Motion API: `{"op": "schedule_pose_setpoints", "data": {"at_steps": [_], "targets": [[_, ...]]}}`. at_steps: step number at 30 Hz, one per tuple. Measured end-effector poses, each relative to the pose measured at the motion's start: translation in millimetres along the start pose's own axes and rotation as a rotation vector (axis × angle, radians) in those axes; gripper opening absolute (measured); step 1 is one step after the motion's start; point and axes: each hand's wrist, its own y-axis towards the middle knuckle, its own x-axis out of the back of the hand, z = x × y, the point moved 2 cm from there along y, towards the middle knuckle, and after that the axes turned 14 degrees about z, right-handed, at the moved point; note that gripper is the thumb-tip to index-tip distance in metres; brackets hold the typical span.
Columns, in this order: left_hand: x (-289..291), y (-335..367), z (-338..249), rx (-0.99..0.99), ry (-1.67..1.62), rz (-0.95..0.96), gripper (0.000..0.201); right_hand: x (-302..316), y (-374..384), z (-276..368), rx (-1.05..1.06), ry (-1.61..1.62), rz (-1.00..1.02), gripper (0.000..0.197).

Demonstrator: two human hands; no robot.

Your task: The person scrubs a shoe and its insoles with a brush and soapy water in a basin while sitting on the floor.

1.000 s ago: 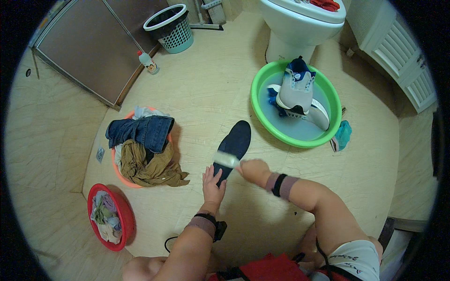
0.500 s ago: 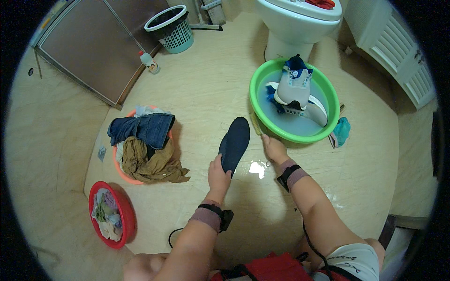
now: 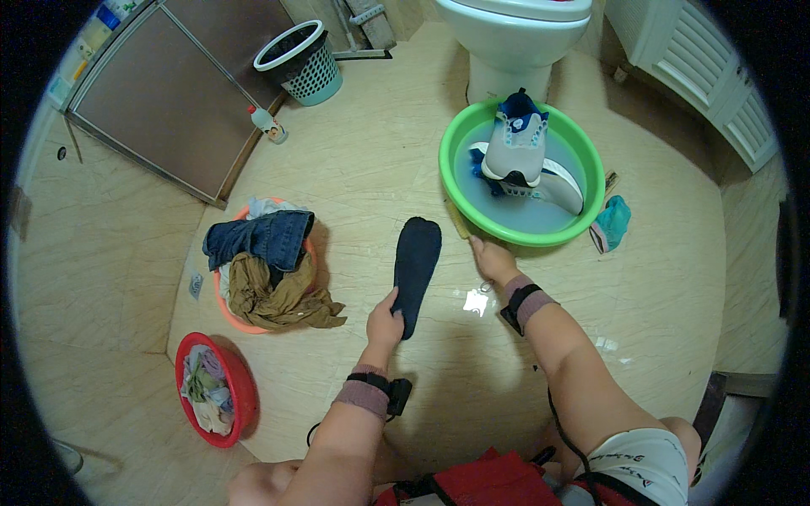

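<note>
A dark blue shoe insole points away from me above the floor; my left hand is closed on its near side, thumb on top. My right hand grips a yellowish brush just beside the near left rim of a green basin. Cloudy water fills the basin. In it, a light grey shoe with blue lining rests on a second shoe, whose pale sole shows at one side. My right hand covers part of the brush.
A teal cloth lies right of the basin. To the left stand an orange basin heaped with clothes and a red basin of laundry. Behind are a toilet, a waste bin and a bottle. Wet patches shine on the floor.
The insole has turned so its whole length shows, and my left hand has shifted toward its side edge. My right hand stays by the basin with the brush. The view has shifted slightly.
</note>
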Motion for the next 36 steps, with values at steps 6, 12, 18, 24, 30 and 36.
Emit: {"op": "schedule_pose_setpoints", "data": {"at_steps": [6,12,18,24,30,36], "targets": [[-20,-10,-26,0.128,0.294,-0.068,0.052,5,-5,-10,-0.039,-0.043,0.004,0.07],[-24,-13,-14,-0.072,0.429,-0.054,0.055,2,-17,34,0.138,-0.171,0.029,0.057],[-39,-11,-27,-0.151,0.563,-0.075,0.053,6,7,39,0.017,-0.204,0.016,0.045],[-38,-11,-30,-0.153,0.683,-0.065,0.05,-58,-39,60,0.437,-0.655,0.226,0.03],[-51,-10,-34,-0.212,0.577,-0.096,0.047,11,31,33,0.246,-0.003,0.216,0.033],[-42,-6,-20,-0.192,0.529,-0.095,0.051,-62,-35,49,0.344,-0.553,0.283,0.041]]}}
